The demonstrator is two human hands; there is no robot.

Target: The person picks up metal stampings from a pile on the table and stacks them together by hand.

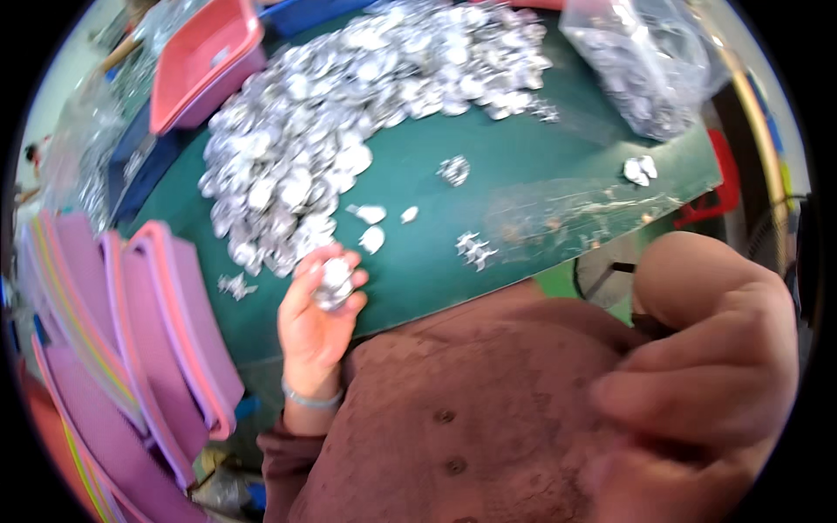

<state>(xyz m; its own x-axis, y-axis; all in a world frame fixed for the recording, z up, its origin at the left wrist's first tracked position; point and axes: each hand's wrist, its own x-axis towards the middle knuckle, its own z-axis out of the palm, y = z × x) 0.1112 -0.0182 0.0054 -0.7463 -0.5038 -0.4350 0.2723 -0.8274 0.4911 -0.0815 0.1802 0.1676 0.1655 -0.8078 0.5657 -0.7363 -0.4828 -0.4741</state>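
Observation:
My left hand [318, 305] is raised at the near edge of the green table, palm up. Its fingers curl round a few shiny silver discs [333, 284]. Very close and blurred at the lower right is my right hand [706, 383], with its fingers folded in; whatever it holds, if anything, is hidden. Just beyond my left hand lie some loose silver pieces [371, 238]. A broad heap of silver discs [296, 157] spreads over the far and left part of the table.
Small silver clusters [475, 250] and a ring-shaped one [453, 171] lie on the green tabletop [401, 296]. A pink bin [209, 70] stands far left, a clear bag of silver pieces [645, 78] far right. Pink-purple padded bags [131, 322] crowd the left side.

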